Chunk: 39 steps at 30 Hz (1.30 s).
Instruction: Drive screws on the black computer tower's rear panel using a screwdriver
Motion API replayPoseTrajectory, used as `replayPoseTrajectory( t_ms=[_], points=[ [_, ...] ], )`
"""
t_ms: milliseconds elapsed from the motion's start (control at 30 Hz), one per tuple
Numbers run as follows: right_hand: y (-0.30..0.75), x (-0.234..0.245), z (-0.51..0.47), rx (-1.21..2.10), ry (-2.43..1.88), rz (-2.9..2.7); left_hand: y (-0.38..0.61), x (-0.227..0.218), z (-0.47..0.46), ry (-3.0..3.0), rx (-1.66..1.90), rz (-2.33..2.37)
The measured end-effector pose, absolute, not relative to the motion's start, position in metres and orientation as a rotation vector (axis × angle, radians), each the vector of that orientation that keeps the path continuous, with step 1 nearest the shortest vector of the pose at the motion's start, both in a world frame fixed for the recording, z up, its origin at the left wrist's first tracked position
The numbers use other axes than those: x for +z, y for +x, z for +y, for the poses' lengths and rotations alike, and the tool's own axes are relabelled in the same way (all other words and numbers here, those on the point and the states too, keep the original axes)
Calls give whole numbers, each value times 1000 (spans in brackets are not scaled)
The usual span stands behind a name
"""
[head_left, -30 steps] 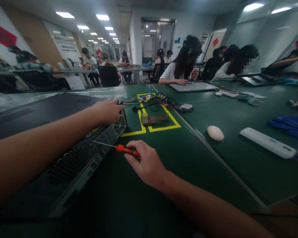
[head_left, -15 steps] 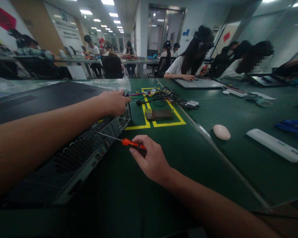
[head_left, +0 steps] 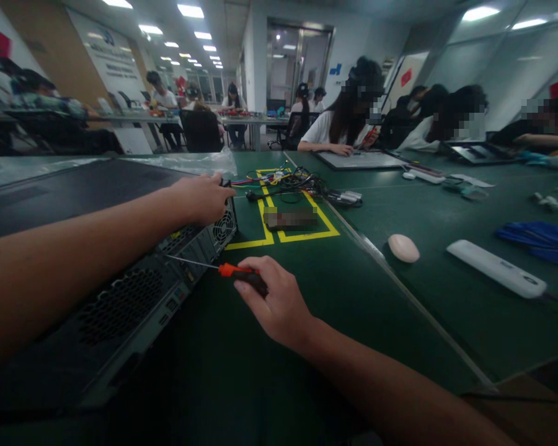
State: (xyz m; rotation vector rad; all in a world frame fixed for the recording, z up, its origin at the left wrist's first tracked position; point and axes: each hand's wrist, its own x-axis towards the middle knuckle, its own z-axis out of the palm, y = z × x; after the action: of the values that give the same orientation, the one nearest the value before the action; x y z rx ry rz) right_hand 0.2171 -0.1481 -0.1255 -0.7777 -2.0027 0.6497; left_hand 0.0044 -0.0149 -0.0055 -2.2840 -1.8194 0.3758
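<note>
A black desktop computer case (head_left: 97,192) lies on its side at the left, its rear face turned toward me with a honeycomb vent, ports and a fan grille. My left hand (head_left: 207,197) grips the case's far rear corner, fingers bent over the edge. Held in my closed right hand (head_left: 279,303) is a screwdriver (head_left: 227,271) with an orange and black handle. Its thin shaft points left, and the tip is at the rear panel near the slot covers. Whether the tip sits in a screw is too small to tell.
Bundled cables (head_left: 302,179) and a dark blurred object (head_left: 291,218) lie by yellow tape on the green table (head_left: 353,291). To the right are a pale mouse-shaped item (head_left: 403,248), a white bar (head_left: 496,268) and blue cloth (head_left: 539,238). A co-worker (head_left: 335,127) sits opposite.
The whole view has shifted slightly, so things appear a little further left. My left hand stays on the case corner, and the screwdriver keeps its place against the rear panel.
</note>
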Motion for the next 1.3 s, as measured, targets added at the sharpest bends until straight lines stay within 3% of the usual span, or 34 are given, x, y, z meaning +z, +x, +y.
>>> replayPoseTrajectory(
  t_ms=[1300],
  points=[
    [219,-118,-151,767,-847,-2103,2,-10,-16,-2216,410,-1744]
  ],
)
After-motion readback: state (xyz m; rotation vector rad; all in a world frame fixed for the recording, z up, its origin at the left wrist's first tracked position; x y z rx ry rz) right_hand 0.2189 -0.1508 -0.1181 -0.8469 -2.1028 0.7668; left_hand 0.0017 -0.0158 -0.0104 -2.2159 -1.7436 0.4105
